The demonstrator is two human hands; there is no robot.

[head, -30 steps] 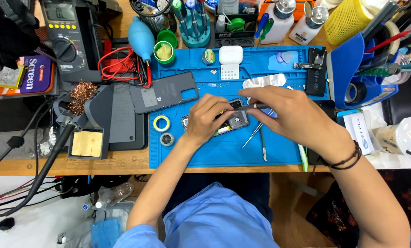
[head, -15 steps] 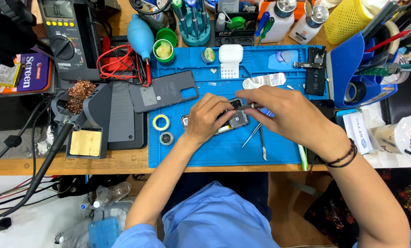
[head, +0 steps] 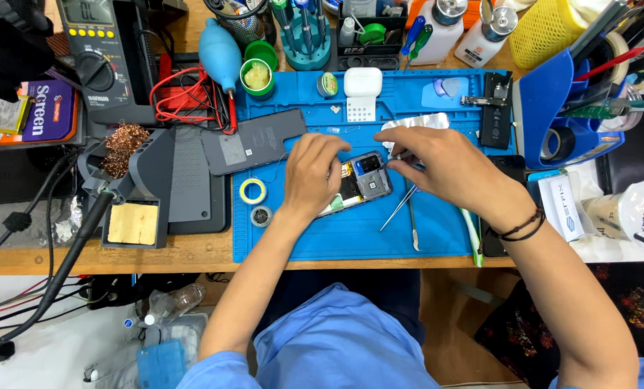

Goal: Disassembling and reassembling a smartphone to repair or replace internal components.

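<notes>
Two hands meet over an opened phone [head: 358, 184] lying on the blue work mat [head: 300, 238], and neither has shifted noticeably over the past second, which suggests fine, stationary work on the exposed interior rather than a change of tool. At far left a soldering stand [head: 138, 194] holds a ball of copper wool [head: 124, 144] and a yellow sponge [head: 132, 223]. Next, a small green tub [head: 257, 75] contains pale paste. The left hand [head: 314, 169] is curled, fingers pressing down on the phone's left edge to steady it. The right hand [head: 444, 166] is pinched closed on a slim tool, apparently tweezers [head: 394, 160], tip at the camera module. Spare tweezers [head: 401, 209] lie just beside. Further right, a blue bin [head: 552, 101] holds a black tape roll [head: 552, 144]; the yellow mesh cup [head: 545, 32] contents cannot be told.
</notes>
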